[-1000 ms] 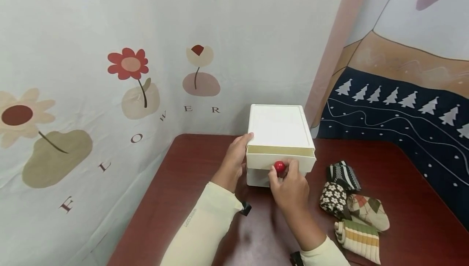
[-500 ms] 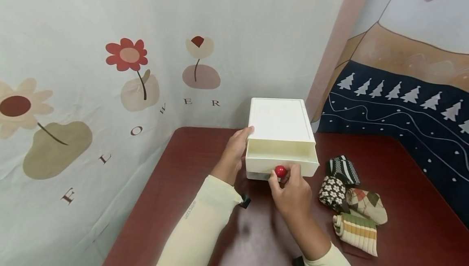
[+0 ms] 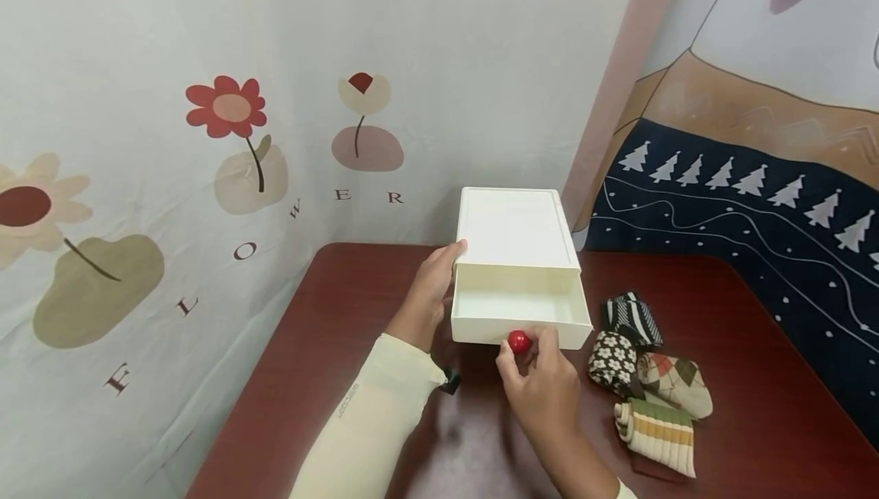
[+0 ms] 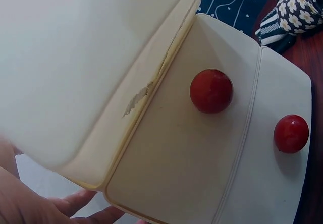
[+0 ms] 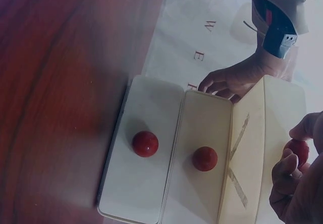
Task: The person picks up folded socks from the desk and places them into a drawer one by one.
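Observation:
A white drawer cabinet (image 3: 515,228) stands on the table, its top drawer (image 3: 518,297) pulled well out, with no contents visible inside. My right hand (image 3: 545,388) pinches that drawer's round red knob (image 3: 519,342) between thumb and fingers, as the right wrist view confirms. My left hand (image 3: 429,281) holds the cabinet's left side near the front, its thumb at the top edge. Below the pulled drawer, two lower drawers appear pushed in; their red knobs, the middle one (image 4: 211,91) and the bottom one (image 4: 291,133), show in the left wrist view.
On the table's right lie several socks: a black-and-white striped one (image 3: 633,319), a flowered one (image 3: 613,359), an argyle one (image 3: 676,384) and a green, yellow and cream striped one (image 3: 657,432). A printed cloth (image 3: 412,64) hangs behind the dark red table (image 3: 330,308).
The top drawer has slid from slightly open to well out toward me, my right hand keeping its pinch on the knob. My left hand stays on the cabinet's side.

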`<state>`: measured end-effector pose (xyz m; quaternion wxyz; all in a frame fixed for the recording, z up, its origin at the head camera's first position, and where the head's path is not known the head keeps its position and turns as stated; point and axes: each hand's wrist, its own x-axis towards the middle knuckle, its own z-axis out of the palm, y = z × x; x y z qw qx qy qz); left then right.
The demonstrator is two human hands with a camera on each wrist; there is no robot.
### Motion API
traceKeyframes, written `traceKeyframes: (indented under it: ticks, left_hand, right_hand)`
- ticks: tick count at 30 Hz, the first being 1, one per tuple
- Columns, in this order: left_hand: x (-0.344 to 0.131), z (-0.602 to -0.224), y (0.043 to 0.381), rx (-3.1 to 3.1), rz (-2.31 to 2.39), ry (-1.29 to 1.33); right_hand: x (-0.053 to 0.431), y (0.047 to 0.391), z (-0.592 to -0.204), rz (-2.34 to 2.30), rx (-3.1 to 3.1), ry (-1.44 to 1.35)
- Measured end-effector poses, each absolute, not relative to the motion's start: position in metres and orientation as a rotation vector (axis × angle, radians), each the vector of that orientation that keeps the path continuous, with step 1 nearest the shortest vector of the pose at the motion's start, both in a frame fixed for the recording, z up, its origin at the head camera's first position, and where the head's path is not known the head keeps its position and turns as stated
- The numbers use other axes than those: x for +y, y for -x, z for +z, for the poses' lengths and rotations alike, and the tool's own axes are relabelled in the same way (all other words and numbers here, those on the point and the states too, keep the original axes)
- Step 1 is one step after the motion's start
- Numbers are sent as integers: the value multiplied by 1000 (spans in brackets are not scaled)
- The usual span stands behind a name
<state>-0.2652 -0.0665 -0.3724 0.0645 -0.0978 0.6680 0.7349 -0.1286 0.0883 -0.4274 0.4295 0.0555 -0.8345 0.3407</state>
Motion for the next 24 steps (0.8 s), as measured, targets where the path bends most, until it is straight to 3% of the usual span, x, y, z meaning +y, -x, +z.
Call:
traceKeyframes:
  ticks: [13, 24]
  left_hand:
    - [-69, -374, 264, 2027, 2226, 269]
    - [-68, -374, 266, 2038, 2198, 290]
  right_hand:
    - [95, 122, -430, 813, -2051, -184]
    - [150, 107, -432, 796, -1891, -399]
